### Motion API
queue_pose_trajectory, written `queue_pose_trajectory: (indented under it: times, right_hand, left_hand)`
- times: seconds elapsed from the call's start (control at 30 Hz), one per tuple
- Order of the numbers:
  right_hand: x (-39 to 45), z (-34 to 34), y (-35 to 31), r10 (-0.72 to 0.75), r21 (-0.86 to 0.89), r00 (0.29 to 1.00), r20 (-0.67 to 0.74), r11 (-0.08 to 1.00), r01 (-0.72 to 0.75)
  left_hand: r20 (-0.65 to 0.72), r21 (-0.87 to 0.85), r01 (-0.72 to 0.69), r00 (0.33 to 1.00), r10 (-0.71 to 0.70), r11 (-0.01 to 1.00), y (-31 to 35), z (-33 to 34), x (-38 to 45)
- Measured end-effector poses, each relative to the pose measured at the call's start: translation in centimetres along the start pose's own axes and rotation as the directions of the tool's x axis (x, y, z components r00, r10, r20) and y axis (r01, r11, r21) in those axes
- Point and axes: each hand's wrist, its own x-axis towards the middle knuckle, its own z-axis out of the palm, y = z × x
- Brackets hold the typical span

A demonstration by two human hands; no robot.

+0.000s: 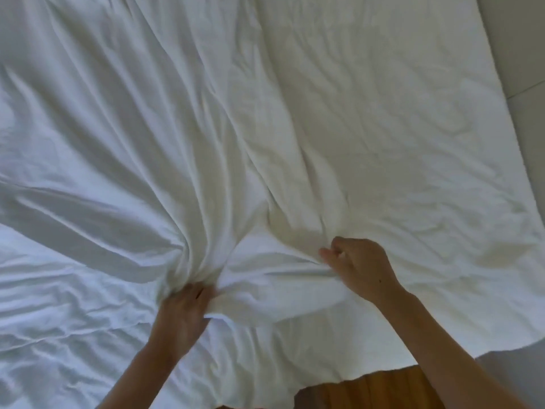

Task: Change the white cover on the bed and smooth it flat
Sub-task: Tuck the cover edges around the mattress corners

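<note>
One white cover fills nearly the whole view, spread over the bed and creased, its folds fanning toward 6 o'clock. At 7 o'clock the left hand grips a bunch of it. At 4 o'clock the right hand pinches a fold. Wooden floor shows at 5 o'clock.

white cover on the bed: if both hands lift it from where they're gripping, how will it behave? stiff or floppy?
Likely floppy: the thin white fabric cover bunches into deep folds radiating from where the left hand grips it. It probably drags rather than lifts as one sheet, since creases run far from the right hand too. It looks light; the edge over the wooden floor hangs limp.
</note>
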Motion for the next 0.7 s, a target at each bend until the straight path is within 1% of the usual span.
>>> queue_pose_trajectory:
  times: [0.03, 0.07, 0.13, 0.2, 0.23, 0.27, 0.3, 0.33, 0.37, 0.4, 0.5, 0.57, 0.6, 0.63, 0.67, 0.7]
  right_hand:
    - [-0.4, 0.7, 0.4, 0.029, 0.069, 0.992, -0.12, 0.997, -0.021]
    - [-0.8, 1.4, 0.6, 0.074, 0.097, 0.977, -0.202, 0.994, -0.055]
    - [-1.5, 2.8, 0.9, 0.211, 0.137, 0.935, -0.284, 0.974, -0.178]
    - [-1.7, 4.0, 1.4, 0.392, 0.265, 0.866, -0.31, 0.91, -0.317]
    - [-1.7, 4.6, 1.3, 0.49, 0.358, 0.827, -0.276, 0.851, -0.385]
    - [-1.7, 5.4, 1.1, 0.587, 0.465, 0.786, -0.191, 0.76, -0.455]
    - [-1.5, 6.1, 0.7, 0.667, 0.58, 0.742, -0.063, 0.63, -0.517]
    - [-1.3, 6.7, 0.1, 0.713, 0.684, 0.696, 0.083, 0.467, -0.56]
    - [-1.1, 7.0, -0.7, 0.722, 0.757, 0.66, 0.207, 0.309, -0.575]
    - [-0.9, 7.2, -1.4, 0.7, 0.794, 0.652, 0.292, 0.202, -0.573]
    - [-0.9, 6.8, -2.8, 0.56, 0.839, 0.702, 0.439, 0.024, -0.544]
    - [-1.2, 6.0, -2.9, 0.415, 0.853, 0.752, 0.512, -0.142, -0.502]
    - [-0.9, 5.3, -2.5, 0.388, 0.853, 0.761, 0.52, -0.202, -0.481]
    - [-0.5, 4.1, -2.4, 0.408, 0.865, 0.763, 0.502, -0.226, -0.448]
    - [0.3, 2.4, -2.2, 0.489, 0.894, 0.751, 0.443, -0.183, -0.408]
    - [1.0, 0.3, -2.3, 0.59, 0.937, 0.739, 0.326, -0.098, -0.335]
  left_hand:
    - [-0.041, 0.043, 0.028, 0.999, -0.026, 0.999, -1.4, -0.5, -0.6]
    - [-0.072, 0.089, 0.059, 0.996, -0.052, 0.994, -2.7, -1.1, -1.1]
    - [-0.082, 0.161, 0.124, 0.99, -0.112, 0.979, -5.1, -2.0, -2.0]
    - [-0.059, 0.199, 0.164, 0.986, -0.155, 0.966, -6.5, -2.4, -2.8]
    - [-0.048, 0.208, 0.17, 0.985, -0.164, 0.963, -6.8, -2.5, -3.0]
    - [-0.046, 0.213, 0.168, 0.986, -0.161, 0.963, -6.7, -2.3, -3.1]
    - [-0.051, 0.207, 0.158, 0.987, -0.15, 0.966, -6.2, -2.1, -3.1]
    - [-0.055, 0.186, 0.136, 0.99, -0.128, 0.973, -5.4, -1.7, -3.0]
    - [-0.062, 0.154, 0.104, 0.994, -0.095, 0.983, -4.4, -1.4, -2.8]
    - [-0.074, 0.117, 0.062, 0.996, -0.054, 0.991, -3.2, -0.9, -2.6]
    - [-0.093, 0.037, -0.066, 0.993, 0.07, 0.997, 0.8, 0.2, -1.2]
    - [-0.074, -0.007, -0.079, 0.994, 0.079, 0.997, 3.1, 0.9, 0.6]
    - [-0.076, -0.039, -0.06, 0.995, 0.057, 0.997, 4.1, 0.9, 2.0]
    - [-0.088, -0.079, -0.038, 0.996, 0.031, 0.996, 5.1, 0.8, 3.6]
    - [-0.108, -0.118, -0.029, 0.994, 0.016, 0.993, 6.2, 0.3, 5.5]
    - [-0.138, -0.156, -0.036, 0.99, 0.014, 0.987, 7.5, -0.4, 7.5]
